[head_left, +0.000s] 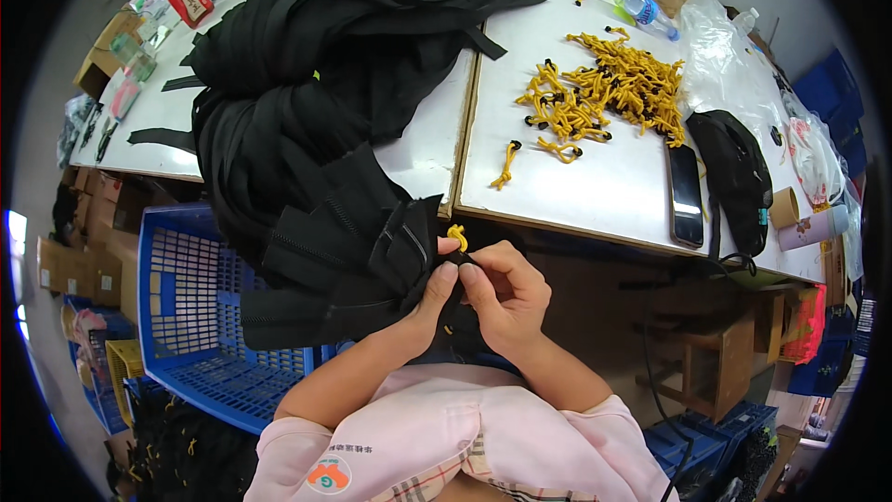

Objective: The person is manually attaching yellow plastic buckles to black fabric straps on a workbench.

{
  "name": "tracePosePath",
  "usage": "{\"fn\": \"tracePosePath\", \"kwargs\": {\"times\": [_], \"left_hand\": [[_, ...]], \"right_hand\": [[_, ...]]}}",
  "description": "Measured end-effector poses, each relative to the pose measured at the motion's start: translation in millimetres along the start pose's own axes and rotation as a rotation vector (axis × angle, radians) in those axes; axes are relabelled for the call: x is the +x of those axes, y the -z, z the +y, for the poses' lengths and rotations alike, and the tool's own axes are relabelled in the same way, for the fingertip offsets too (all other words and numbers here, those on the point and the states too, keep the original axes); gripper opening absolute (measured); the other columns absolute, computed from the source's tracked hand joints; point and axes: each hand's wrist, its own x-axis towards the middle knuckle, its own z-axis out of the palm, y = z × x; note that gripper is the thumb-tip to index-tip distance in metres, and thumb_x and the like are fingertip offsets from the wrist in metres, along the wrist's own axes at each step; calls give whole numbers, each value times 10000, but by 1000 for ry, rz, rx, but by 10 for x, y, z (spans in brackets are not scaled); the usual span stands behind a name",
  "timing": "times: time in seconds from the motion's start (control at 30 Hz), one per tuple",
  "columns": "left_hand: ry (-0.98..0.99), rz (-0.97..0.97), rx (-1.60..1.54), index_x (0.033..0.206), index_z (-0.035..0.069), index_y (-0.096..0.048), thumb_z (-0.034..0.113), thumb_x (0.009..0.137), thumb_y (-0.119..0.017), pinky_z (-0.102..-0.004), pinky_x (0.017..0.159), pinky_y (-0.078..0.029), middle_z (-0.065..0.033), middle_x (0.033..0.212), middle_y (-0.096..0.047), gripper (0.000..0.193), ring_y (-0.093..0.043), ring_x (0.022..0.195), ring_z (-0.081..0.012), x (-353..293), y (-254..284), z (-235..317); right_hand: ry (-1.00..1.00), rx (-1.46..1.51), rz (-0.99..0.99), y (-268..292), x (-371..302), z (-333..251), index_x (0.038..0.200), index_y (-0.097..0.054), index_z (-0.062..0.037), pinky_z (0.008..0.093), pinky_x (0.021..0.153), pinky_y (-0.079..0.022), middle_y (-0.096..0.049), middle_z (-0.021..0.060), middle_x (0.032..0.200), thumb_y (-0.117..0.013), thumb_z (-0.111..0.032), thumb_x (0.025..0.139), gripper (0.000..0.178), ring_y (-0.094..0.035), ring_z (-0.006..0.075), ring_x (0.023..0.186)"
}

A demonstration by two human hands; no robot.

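Left hand [430, 299] and right hand [511, 296] pinched closed, thumb to thumb, on a black strip [452, 301]; yellow cord [457, 234] loops above the thumbs, near the table [567, 188] edge; exact contact hidden. Advisable: anchor strip with one pinch, draw cord evenly, avoid twisting.

left grip [430, 299] and right grip [513, 299] at yellow cord [458, 236], black zippers [316, 240]

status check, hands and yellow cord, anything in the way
Left hand and right hand pinched together at yellow cord. Black zipper strips fanned beside left hand. No obstruction visible.
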Motion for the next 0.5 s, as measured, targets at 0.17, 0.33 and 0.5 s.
{"fn": "tracePosePath", "kwargs": {"times": [0.17,0.33,0.5], "left_hand": [[333,-47,-347,970,-3,-534,118,784,-567,-241,757,-405,-46,904,-548,224,-502,825,-108,29,87,-33],[244,-154,-384,978,-12,-547,107,785,-565,-228,761,-409,-59,907,-569,228,-517,825,-115,32,119,2],[99,-196,-183,994,11,-546,132,819,-525,-234,778,-403,-56,960,-557,214,-509,865,-114,43,146,-81]], "right_hand": [[-278,593,-108,67,39,-23,786,-527,23,170,436,-346,-480,33,702,-549,1,754,46,-415,53,501],[-476,693,-233,151,108,-20,761,-517,7,173,411,-310,-462,15,686,-545,-17,758,37,-376,42,485],[-263,304,-19,-17,28,-78,739,-507,-2,158,439,-294,-436,-11,650,-543,-44,773,65,-374,33,502]]}}
